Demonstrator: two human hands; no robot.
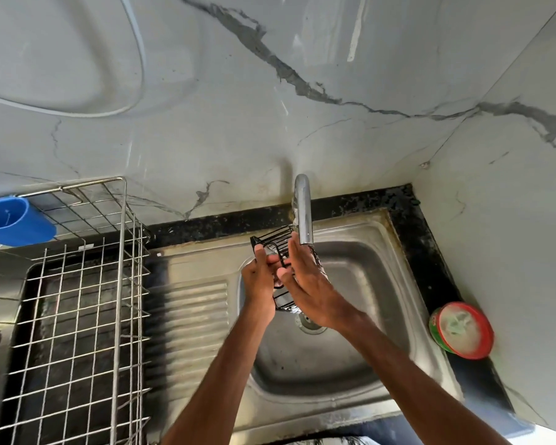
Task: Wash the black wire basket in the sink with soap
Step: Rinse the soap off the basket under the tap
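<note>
The black wire basket (272, 239) is held tilted over the steel sink (360, 274), just under the tap spout (303, 210), with water running over it. My left hand (258, 277) grips the basket's left side, thumb and fingers curled round its wires. With its fingers straight, my right hand (305, 277) lies flat against the basket's right side in the stream. The hands hide most of the basket's lower part; a bit of it shows between the wrists.
A steel wire dish rack (87, 300) stands on the left counter with a blue plastic holder (12, 221) hung on its back. A round red and green soap tub (463, 330) sits on the black counter at the sink's right. The drain (310, 324) lies below the hands.
</note>
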